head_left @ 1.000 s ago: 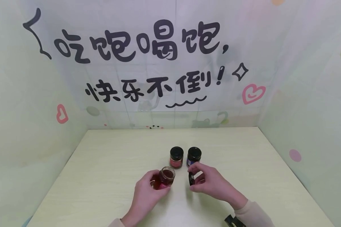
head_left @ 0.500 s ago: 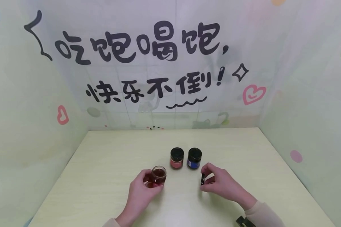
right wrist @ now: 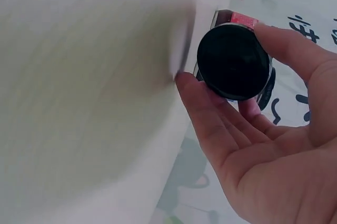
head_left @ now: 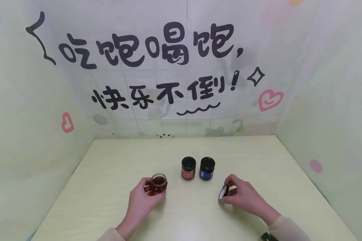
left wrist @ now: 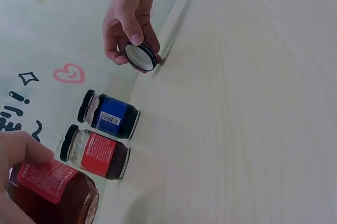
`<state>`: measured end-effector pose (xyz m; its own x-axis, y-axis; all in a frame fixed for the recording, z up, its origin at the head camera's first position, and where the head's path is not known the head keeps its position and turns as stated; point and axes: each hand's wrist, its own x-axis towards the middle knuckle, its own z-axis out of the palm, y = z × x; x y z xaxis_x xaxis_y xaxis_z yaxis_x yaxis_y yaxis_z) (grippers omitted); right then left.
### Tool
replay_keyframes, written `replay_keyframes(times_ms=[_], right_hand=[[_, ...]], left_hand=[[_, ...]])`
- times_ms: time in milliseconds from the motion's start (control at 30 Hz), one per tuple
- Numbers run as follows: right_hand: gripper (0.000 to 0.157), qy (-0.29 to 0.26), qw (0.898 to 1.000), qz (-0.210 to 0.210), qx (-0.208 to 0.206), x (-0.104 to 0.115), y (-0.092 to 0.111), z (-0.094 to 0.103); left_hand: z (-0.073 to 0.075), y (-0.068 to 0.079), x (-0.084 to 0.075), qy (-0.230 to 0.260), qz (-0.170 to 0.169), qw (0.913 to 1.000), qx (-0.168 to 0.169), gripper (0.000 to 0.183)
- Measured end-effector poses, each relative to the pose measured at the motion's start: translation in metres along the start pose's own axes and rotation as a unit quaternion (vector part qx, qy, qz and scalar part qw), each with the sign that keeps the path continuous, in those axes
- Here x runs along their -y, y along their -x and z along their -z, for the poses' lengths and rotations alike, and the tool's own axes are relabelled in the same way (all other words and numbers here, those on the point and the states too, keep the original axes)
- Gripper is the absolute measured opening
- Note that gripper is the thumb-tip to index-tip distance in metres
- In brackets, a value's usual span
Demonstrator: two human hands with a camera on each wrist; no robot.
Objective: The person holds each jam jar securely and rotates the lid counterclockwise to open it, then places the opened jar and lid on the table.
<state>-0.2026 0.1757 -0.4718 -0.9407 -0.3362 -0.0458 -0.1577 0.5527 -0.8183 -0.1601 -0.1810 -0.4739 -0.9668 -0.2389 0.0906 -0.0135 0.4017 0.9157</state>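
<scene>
My left hand (head_left: 143,197) grips an open glass jar (head_left: 159,183) of dark red contents, its mouth facing up. In the left wrist view a red label shows on this jar (left wrist: 52,192), with my thumb and fingers around it. My right hand (head_left: 244,195) pinches a black jar lid (head_left: 223,193) by its edge, tilted so the white inside faces left. The right wrist view shows the lid's black top (right wrist: 234,61) between thumb and fingers. Between and behind the hands stand two capped jars, one with a red label (head_left: 188,168) and one with a blue label (head_left: 207,168).
The pale wooden table (head_left: 114,160) carries the jars and ends at a printed cloth backdrop (head_left: 181,127) at the back and sides. A dark object (head_left: 268,237) shows by the right sleeve at the lower edge of the head view.
My left hand has moved left with the open jar. My right hand has moved right with the lid, turning its white inside into view. Both capped jars have stayed put.
</scene>
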Motion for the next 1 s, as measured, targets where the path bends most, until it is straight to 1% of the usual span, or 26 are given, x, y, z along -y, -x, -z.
replay_keyframes(times_ms=[200,400,567,733,833,1000], right_hand=[[0.049,0.029,0.999,-0.007,-0.035,-0.005,0.001,0.006],[0.048,0.076,0.995,-0.023,-0.066,-0.012,0.003,0.012],[0.048,0.109,0.990,-0.022,-0.088,-0.017,0.003,0.016],[0.048,0.125,0.986,-0.039,-0.100,-0.025,0.004,0.019],[0.049,0.143,0.983,-0.043,-0.104,-0.028,0.004,0.022],[0.053,0.178,0.978,-0.034,-0.106,-0.030,0.008,0.027]], left_hand=[[0.010,-0.006,0.005,-0.024,-0.006,0.9996,-0.016,0.054],[0.020,-0.012,0.010,0.007,0.005,0.9998,-0.016,0.053],[0.028,-0.019,0.015,0.010,0.013,0.9997,-0.020,0.052],[0.036,-0.027,0.022,0.004,0.015,0.9995,-0.029,0.054],[0.040,-0.031,0.025,0.001,0.015,0.9993,-0.035,0.055],[0.048,-0.035,0.030,-0.004,0.021,0.9990,-0.040,0.059]])
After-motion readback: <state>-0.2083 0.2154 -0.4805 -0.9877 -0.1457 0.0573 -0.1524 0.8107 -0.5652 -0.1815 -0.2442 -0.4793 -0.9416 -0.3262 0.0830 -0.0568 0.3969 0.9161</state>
